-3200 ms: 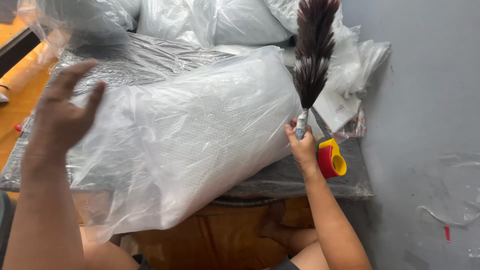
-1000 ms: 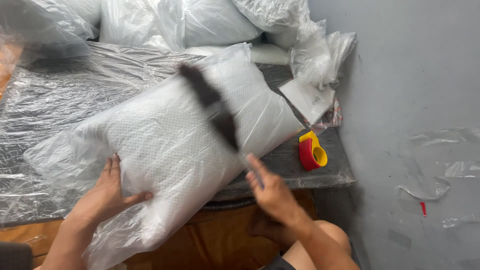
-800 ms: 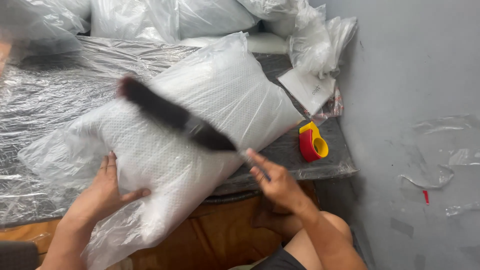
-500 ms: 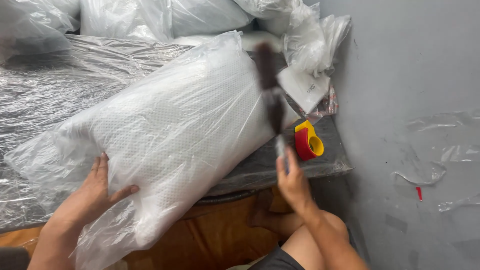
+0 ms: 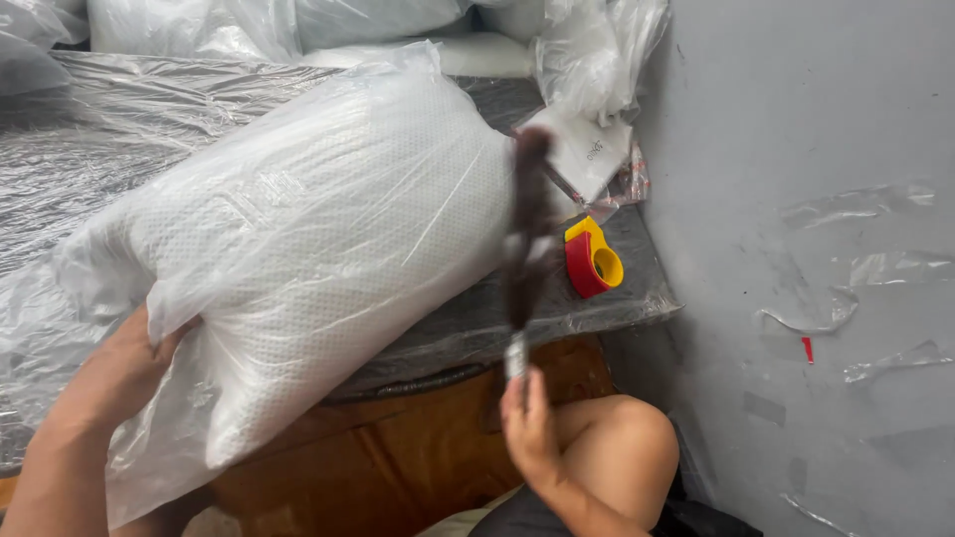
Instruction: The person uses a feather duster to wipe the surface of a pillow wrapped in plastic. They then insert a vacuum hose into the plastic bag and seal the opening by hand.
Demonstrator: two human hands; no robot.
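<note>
While the left hand [image 5: 124, 373] grips the near end of the bagged white pillow [image 5: 318, 249], fingers closed into the plastic, the pillow lies across the film-covered table [image 5: 99, 129]. Right hand [image 5: 527, 423] is closed around the dark feather duster [image 5: 525, 239] handle, brush blurred, upright beside the pillow's right edge, near the red-yellow tape dispenser [image 5: 592, 261].

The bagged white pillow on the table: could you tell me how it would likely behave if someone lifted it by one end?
The pillow looks plump and soft, so it would probably sag rather than stay stiff. Its loose clear wrap bunches under the left hand, so it may slip. It is likely light for its bulk.
</note>
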